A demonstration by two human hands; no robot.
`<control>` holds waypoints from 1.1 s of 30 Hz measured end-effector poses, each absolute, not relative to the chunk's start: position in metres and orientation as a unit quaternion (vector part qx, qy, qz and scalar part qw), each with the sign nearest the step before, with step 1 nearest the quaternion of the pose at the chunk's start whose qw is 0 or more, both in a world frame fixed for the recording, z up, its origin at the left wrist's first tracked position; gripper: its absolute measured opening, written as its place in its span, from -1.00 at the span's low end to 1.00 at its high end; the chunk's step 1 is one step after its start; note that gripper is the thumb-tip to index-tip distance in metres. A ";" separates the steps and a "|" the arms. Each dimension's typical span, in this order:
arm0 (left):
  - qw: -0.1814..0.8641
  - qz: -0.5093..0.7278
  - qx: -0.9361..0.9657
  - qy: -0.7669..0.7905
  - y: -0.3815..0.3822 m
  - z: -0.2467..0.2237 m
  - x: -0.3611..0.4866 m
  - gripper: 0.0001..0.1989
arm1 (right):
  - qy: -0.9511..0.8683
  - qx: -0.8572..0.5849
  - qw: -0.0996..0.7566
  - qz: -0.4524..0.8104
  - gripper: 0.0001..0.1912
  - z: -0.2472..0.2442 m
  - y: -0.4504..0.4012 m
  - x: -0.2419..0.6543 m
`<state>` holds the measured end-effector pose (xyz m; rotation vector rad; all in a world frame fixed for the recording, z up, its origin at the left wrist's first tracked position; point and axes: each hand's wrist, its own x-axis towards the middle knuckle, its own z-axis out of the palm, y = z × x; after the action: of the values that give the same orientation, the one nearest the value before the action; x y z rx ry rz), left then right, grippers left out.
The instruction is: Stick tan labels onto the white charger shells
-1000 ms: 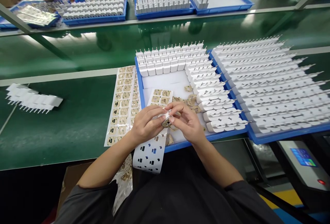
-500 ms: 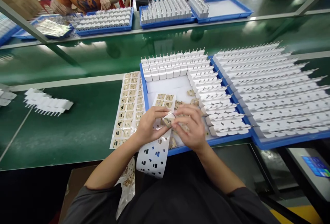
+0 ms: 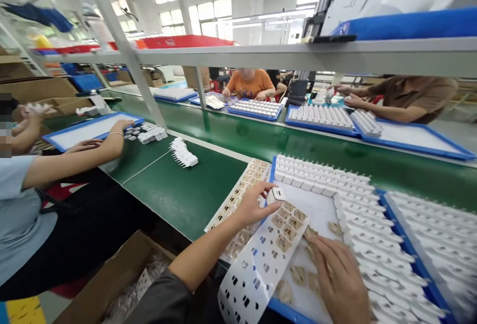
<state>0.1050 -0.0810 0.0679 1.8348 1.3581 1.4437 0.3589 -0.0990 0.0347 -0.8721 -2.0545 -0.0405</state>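
By a blue plastic tray (image 3: 288,312), a rounded white plastic block (image 3: 276,195), likely light, stiff, best gripped sidewise, is pinched by the left hand (image 3: 254,205); the right hand (image 3: 343,275)'s hold cannot be told.

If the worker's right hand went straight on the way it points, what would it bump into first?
The right hand would likely first meet the tan cut-out at its front, which it may already touch. Just beyond lies the white punched sheet, though depth is hard to judge.
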 end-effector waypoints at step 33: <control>0.087 0.240 0.701 0.666 -0.101 0.045 -0.013 -0.61 | -0.903 -0.287 0.283 0.146 -0.73 0.043 -0.126 0.335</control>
<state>-0.0127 -0.1013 0.0449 2.0892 1.9826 0.7140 0.3350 -0.1260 0.0432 -0.7687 -2.4182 0.3913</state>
